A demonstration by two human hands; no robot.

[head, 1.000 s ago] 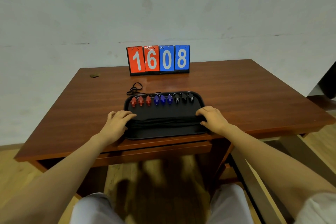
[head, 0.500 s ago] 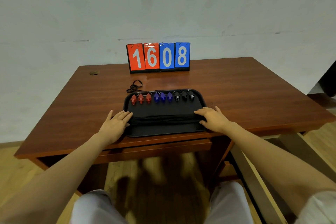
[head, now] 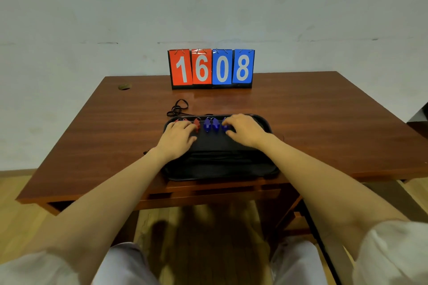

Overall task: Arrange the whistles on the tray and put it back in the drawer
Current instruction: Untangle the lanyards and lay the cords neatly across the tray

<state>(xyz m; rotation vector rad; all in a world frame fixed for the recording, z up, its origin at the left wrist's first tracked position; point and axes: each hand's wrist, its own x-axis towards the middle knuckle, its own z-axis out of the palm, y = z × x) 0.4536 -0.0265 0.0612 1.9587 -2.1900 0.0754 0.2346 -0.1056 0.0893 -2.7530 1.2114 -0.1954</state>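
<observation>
Hands are both down on the far part of the black tray, which lies at the middle of the table's near edge, above the drawer front. The whistles stand in a row along the tray's far rim.

My left hand lies over the left end of that row, fingers bent forward and close together on the red whistles. Only one red whistle shows clear, just beside my fingertips. Whether I pinch anything under there I cannot tell.

My right hand covers the right end of the row, fingers curled down, the tips touching a blue whistle. Two more blue whistles stand free between my hands. What lies under the right palm is hidden, and I cannot tell if that hand grips or only rests.

A dark, blurred bundle of cords runs across the tray's near half. On the table just past the tray's far left corner lies a looped black cord. A flip scoreboard reading 1608 stands at the middle of the far edge.
</observation>
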